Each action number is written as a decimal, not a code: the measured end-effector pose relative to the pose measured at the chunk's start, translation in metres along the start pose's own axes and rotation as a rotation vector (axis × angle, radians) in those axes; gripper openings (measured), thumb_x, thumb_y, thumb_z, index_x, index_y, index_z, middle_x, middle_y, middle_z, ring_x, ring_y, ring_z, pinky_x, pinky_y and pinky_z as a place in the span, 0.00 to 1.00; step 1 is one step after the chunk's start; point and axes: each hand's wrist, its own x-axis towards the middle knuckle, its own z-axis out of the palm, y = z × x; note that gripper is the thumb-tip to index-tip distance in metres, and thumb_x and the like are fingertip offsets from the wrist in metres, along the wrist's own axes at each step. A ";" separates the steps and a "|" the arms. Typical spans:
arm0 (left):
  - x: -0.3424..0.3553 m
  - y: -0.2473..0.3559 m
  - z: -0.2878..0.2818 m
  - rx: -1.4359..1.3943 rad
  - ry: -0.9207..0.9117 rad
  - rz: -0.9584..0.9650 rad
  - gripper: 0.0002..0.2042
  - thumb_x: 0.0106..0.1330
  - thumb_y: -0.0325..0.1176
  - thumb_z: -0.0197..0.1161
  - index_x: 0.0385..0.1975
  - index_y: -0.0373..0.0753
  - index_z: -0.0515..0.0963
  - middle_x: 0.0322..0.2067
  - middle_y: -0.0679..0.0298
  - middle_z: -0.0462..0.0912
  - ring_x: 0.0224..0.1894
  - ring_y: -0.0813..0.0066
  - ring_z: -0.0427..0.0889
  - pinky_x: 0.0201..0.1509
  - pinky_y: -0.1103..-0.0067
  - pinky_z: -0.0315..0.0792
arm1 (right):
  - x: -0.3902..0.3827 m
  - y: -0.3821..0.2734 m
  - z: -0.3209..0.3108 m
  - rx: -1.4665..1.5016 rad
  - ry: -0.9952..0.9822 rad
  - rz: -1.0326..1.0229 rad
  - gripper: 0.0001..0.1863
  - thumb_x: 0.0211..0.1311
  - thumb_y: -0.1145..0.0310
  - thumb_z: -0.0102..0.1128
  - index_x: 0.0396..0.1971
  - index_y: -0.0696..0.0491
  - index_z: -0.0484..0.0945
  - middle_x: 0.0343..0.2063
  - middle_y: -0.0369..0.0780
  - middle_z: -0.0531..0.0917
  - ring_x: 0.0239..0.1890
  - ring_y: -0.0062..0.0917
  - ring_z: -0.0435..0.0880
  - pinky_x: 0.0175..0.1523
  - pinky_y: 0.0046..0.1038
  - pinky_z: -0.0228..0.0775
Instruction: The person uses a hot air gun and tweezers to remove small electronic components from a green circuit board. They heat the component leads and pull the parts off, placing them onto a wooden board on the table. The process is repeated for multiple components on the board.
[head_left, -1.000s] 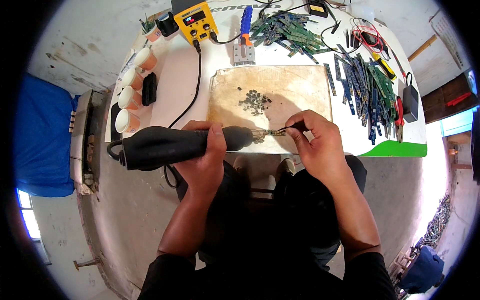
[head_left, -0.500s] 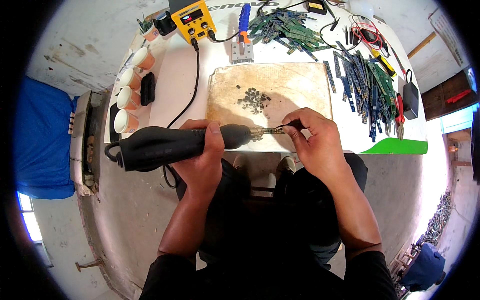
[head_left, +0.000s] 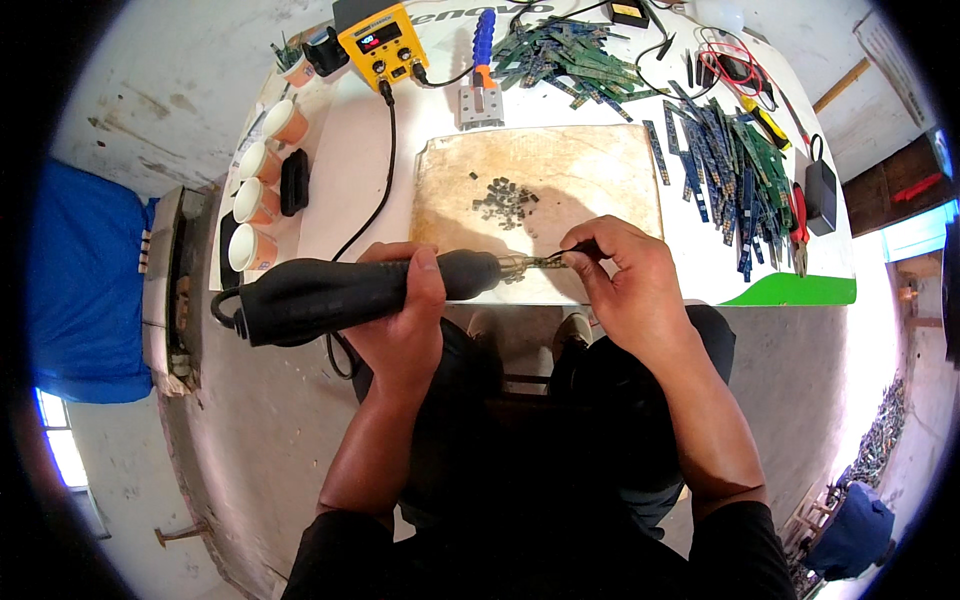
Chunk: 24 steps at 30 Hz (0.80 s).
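Observation:
My left hand [head_left: 410, 310] is closed around a black hot-air gun [head_left: 320, 298], whose metal nozzle [head_left: 510, 266] points right at a small circuit strip [head_left: 544, 263]. Pinched in the fingers of my right hand [head_left: 625, 280] is a thin black tool [head_left: 582, 246], which looks like tweezers, at the strip beside the nozzle; whether it grips the strip is too small to tell. Both hands are over the front of a stained tan board [head_left: 440, 170], where a scattered heap of small dark chips [head_left: 505, 200] lies just beyond them.
A yellow control station [head_left: 375, 45], orange paper cups [head_left: 255, 202], a blue-handled clamp tool [head_left: 485, 75], heaps of circuit strips [head_left: 730, 180], red pliers [head_left: 798, 220], a black adapter [head_left: 822, 188] and cables share the white table [head_left: 330, 150]. A blue cover [head_left: 90, 280] hangs at the left.
My right hand has shifted slightly left, and the hot-air gun in my left hand has moved a little left with it. Both grips stay the same.

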 end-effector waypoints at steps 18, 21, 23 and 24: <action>0.000 0.002 0.000 0.000 0.003 -0.004 0.05 0.66 0.25 0.67 0.35 0.30 0.79 0.32 0.63 0.83 0.36 0.79 0.80 0.46 0.82 0.75 | 0.000 -0.002 -0.002 0.004 0.005 0.040 0.07 0.59 0.82 0.65 0.37 0.58 0.81 0.32 0.47 0.84 0.34 0.42 0.85 0.38 0.34 0.75; 0.000 0.003 -0.001 -0.009 -0.006 -0.014 0.05 0.66 0.25 0.67 0.35 0.30 0.80 0.32 0.62 0.83 0.36 0.78 0.80 0.46 0.81 0.75 | 0.001 -0.002 0.001 0.025 0.003 0.015 0.07 0.59 0.82 0.65 0.37 0.58 0.81 0.32 0.47 0.84 0.34 0.42 0.84 0.38 0.34 0.75; 0.001 0.000 -0.001 0.004 -0.008 -0.008 0.05 0.66 0.25 0.67 0.34 0.30 0.80 0.32 0.62 0.83 0.36 0.77 0.81 0.47 0.81 0.75 | 0.000 -0.001 -0.001 0.007 -0.001 -0.001 0.07 0.60 0.81 0.66 0.37 0.58 0.81 0.32 0.46 0.84 0.34 0.38 0.85 0.39 0.32 0.75; 0.002 -0.004 -0.004 0.035 -0.018 0.023 0.05 0.68 0.27 0.65 0.36 0.31 0.79 0.34 0.61 0.84 0.34 0.77 0.81 0.40 0.82 0.75 | 0.000 -0.002 -0.002 -0.008 -0.009 -0.001 0.06 0.61 0.81 0.67 0.37 0.58 0.81 0.32 0.44 0.84 0.34 0.34 0.85 0.40 0.29 0.75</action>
